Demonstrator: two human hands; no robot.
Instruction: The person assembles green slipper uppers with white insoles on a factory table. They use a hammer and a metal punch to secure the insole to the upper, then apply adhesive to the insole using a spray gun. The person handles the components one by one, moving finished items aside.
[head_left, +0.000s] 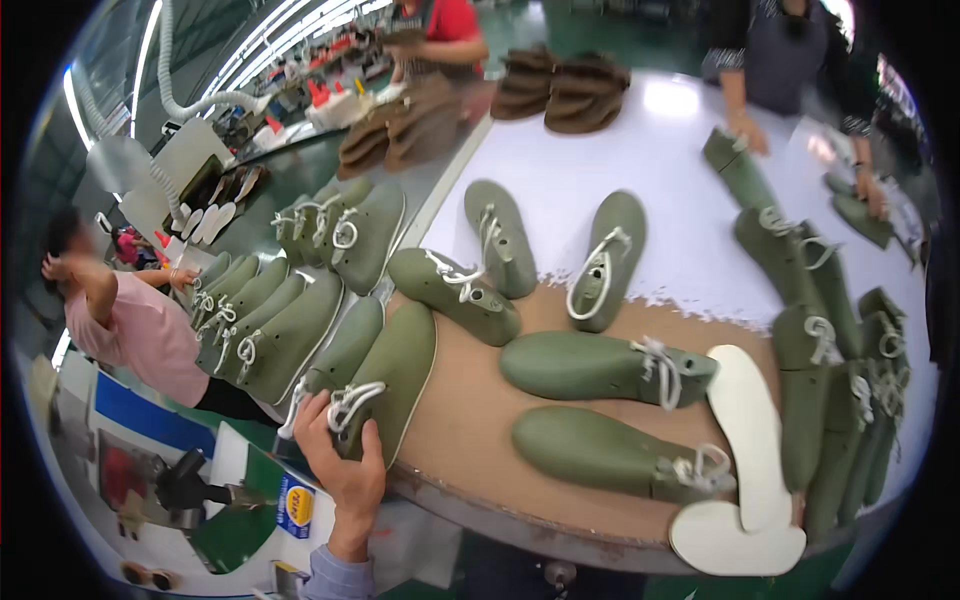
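Note:
My left hand [345, 472] reaches up from the lower edge, thumb and fingers closed around the heel end of a green shoe last [403, 365] with a white cord loop. Another green shoe last [350, 345] lies right beside it, close to my fingertips. To the right, two green shoe lasts [585, 365] lie on their sides on the brown table top [465, 400]. Beyond them, several more green lasts [612, 250] with white cords lie at different angles. Two white insoles [745, 430] overlap near the table's front right. My right hand is out of view.
Several green lasts [290, 330] stand in rows at the left, and others [810, 390] line the right edge. Brown stacked pieces [560, 90] lie at the back. Co-workers stand left, behind and at the far right, where a person's hand [875, 190] touches a last.

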